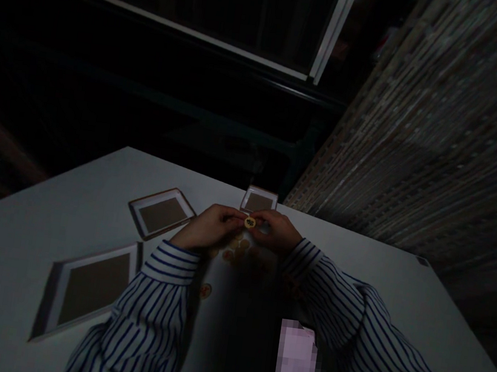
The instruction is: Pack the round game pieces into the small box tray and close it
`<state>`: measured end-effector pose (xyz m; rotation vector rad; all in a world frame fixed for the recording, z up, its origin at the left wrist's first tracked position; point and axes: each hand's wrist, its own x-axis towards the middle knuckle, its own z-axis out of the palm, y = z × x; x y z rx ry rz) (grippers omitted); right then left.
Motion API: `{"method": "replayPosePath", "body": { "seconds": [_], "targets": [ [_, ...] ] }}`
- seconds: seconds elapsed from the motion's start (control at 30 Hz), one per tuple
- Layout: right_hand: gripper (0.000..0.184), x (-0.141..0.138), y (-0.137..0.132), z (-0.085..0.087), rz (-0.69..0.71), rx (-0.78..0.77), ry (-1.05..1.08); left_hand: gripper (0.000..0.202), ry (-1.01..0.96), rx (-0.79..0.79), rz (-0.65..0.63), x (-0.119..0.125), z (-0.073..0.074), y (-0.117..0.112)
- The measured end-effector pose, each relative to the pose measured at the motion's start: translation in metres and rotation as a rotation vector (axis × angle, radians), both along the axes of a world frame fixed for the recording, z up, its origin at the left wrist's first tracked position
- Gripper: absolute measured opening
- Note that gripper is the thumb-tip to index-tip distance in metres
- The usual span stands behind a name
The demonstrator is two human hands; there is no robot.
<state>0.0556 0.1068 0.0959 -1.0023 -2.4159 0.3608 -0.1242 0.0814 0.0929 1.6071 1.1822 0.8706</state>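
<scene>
Both my hands meet above the white table [16, 241], in striped shirt sleeves. My left hand [209, 226] and my right hand [277, 229] pinch a small round yellow disc [250, 222] between their fingertips. Several similar round pieces [240, 247] lie on the table just under my hands, and one more piece [205, 291] lies nearer to me, beside my left sleeve. The light is dim and the marks on the pieces cannot be read.
Three shallow box trays with brown insides lie on the table: a large one [91, 287] at the near left, a middle one [161, 213] left of my hands, a small one [258, 201] behind them. A brick wall [441, 144] stands on the right.
</scene>
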Motion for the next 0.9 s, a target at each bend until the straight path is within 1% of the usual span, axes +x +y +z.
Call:
{"method": "replayPosePath", "body": {
  "seconds": [0.13,0.2,0.37,0.43,0.57,0.77,0.9],
  "targets": [
    [0.026,-0.001,0.0,-0.001,0.033,0.008,-0.005,0.034,0.032,0.05,-0.047,-0.005,-0.001,-0.001],
    [0.027,0.0,0.001,-0.002,0.017,-0.002,-0.027,0.036,0.09,0.069,-0.047,-0.009,-0.004,0.001],
    [0.028,0.005,0.007,-0.006,-0.091,-0.069,-0.141,0.037,0.315,0.173,0.077,-0.019,-0.011,0.008],
    [0.027,0.006,0.01,-0.008,-0.133,-0.082,-0.213,0.038,0.385,0.199,0.103,-0.022,-0.013,0.01],
    [0.025,0.006,0.015,-0.014,-0.168,-0.068,-0.382,0.038,0.509,0.228,0.124,-0.025,-0.015,0.011],
    [0.032,0.0,0.02,-0.026,-0.209,-0.062,-0.607,0.035,0.643,0.282,0.171,-0.027,-0.021,0.013],
    [0.034,-0.005,0.022,-0.033,-0.232,-0.075,-0.668,0.031,0.682,0.274,0.233,-0.027,-0.02,0.013]
  ]
}}
